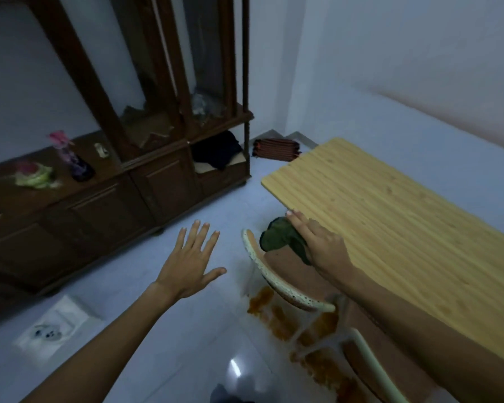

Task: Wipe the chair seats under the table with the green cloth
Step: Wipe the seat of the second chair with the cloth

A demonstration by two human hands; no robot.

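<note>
My right hand (320,242) grips the dark green cloth (278,235) and presses it on the brown seat of a chair (277,279) that has a pale speckled rim. The chair is tucked partly under the light wooden table (405,228), whose edge hides the far side of the seat. A second chair (370,365) shows nearer to me, lower right, also half under the table. My left hand (191,261) hovers over the floor left of the chair, palm down, fingers spread, holding nothing.
A dark wooden cabinet (99,199) with vases and ornaments lines the left wall. An orange-brown stain (277,315) marks the white floor below the chairs. A white wall socket plate (56,327) lies at lower left. A folded dark mat (275,148) rests in the far corner.
</note>
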